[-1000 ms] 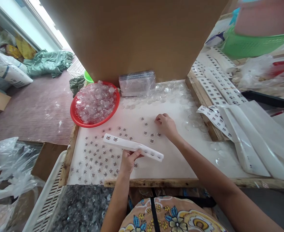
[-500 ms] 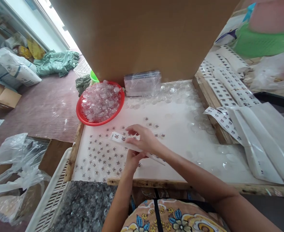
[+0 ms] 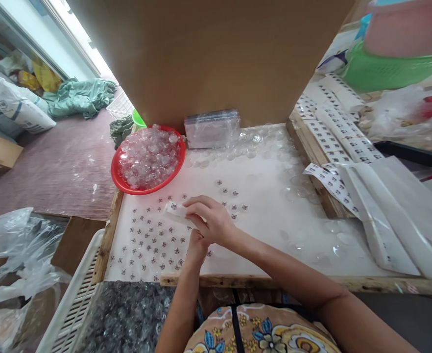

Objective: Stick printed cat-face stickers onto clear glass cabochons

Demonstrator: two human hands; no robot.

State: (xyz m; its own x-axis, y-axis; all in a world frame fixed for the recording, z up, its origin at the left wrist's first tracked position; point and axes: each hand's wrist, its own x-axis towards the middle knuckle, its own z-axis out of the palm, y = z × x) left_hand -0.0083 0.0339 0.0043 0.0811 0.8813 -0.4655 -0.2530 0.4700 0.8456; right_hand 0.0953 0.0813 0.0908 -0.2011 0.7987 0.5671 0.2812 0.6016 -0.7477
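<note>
My left hand [image 3: 197, 249] is closed on a white strip of stickers [image 3: 175, 210], low over the white tabletop [image 3: 260, 211]. Over and partly in front of it, my right hand [image 3: 213, 219] has its fingers curled together on the same strip. The strip's free end points left and shows a small dark animal-face print; the rest is hidden by my hands. Around them on the tabletop lie several clear round domes [image 3: 163, 255], each with such a print. A few more printed domes [image 3: 234, 193] lie just beyond my right hand.
A red basin [image 3: 116, 182] heaped with clear domes stands at the back left, beside a clear plastic pack [image 3: 211, 131]. A large cardboard panel [image 3: 216, 59] rises behind. Sticker sheets [image 3: 341, 132] lie right of a wooden rail [image 3: 309, 166]. A white crate [image 3: 72, 294] is at lower left.
My right hand has drawn in towards my left hand and its fingers have closed. The part of the strip that stuck out right beneath my forearm is out of sight. The view has shifted slightly.
</note>
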